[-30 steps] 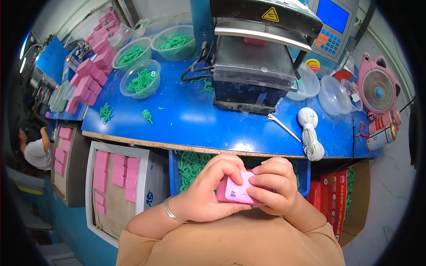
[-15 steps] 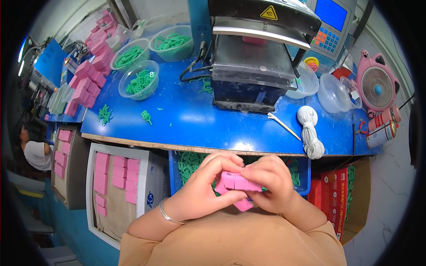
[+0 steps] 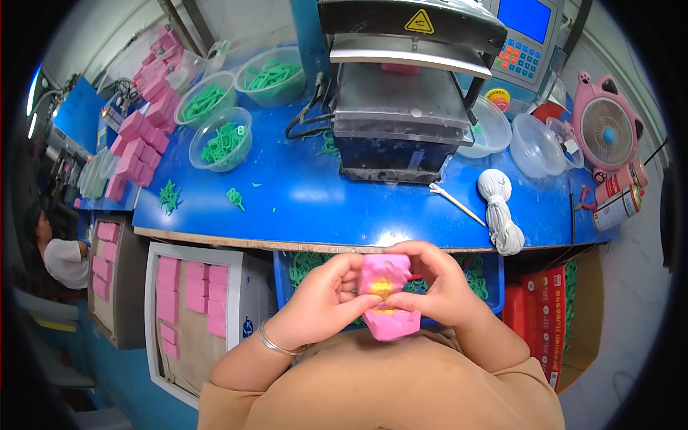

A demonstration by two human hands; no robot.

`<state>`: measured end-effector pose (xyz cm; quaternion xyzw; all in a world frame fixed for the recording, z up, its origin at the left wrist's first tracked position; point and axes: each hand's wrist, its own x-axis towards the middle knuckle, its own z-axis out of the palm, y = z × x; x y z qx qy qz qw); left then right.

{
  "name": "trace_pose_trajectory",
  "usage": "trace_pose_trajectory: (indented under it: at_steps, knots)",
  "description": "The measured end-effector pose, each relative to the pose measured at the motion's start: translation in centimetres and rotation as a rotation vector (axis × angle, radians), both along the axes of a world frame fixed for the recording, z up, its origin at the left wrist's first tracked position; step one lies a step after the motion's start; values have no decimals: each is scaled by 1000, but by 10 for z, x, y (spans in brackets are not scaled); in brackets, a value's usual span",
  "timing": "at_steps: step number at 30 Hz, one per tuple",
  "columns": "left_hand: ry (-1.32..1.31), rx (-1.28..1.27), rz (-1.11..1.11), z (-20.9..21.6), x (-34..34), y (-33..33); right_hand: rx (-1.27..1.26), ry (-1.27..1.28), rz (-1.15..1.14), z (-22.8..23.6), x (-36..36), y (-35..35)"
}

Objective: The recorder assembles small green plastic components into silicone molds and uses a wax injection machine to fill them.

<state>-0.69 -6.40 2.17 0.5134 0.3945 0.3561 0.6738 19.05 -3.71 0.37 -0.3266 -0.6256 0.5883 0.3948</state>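
Observation:
A pink rubbery mould block (image 3: 393, 327) is held in front of my belly, spread apart so that its inner side faces up. A yellow patch (image 3: 381, 287) shows in the middle of it. My left hand (image 3: 324, 295) grips its left side, thumb pressed near the yellow. On the other side my right hand (image 3: 443, 285) pinches it, thumb across the lower part and fingers at the top. Beneath both hands is a blue tray (image 3: 499, 290) of green loop-shaped pieces (image 3: 307, 265).
A press machine (image 3: 401, 107) stands on the blue table (image 3: 301, 208). Plastic bowls (image 3: 222, 140) of green pieces and stacked pink blocks (image 3: 140, 143) are at left. Below sits a box (image 3: 152, 322) of pink blocks. White cord (image 3: 499, 211) and a pink fan (image 3: 605, 129) lie right.
The pink mould block has been turned and spread apart between my hands, so its yellow inside now shows. The view has shifted slightly.

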Motion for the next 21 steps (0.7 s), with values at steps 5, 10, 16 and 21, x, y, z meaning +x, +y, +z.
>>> trace_pose_trajectory:
  at_steps: [5,10,16,21]
  knots:
    - [-240,-22,73,-22,0,-6,-24,-41,38,-9,3,0]
    - [-245,38,54,-16,-1,-2,169,-161,10,0,3,-1]
    - [-126,89,87,-16,3,-5,91,-115,-13,-7,0,-6]
    - [-311,-31,62,-24,-1,0,179,-60,-45,-8,0,-4]
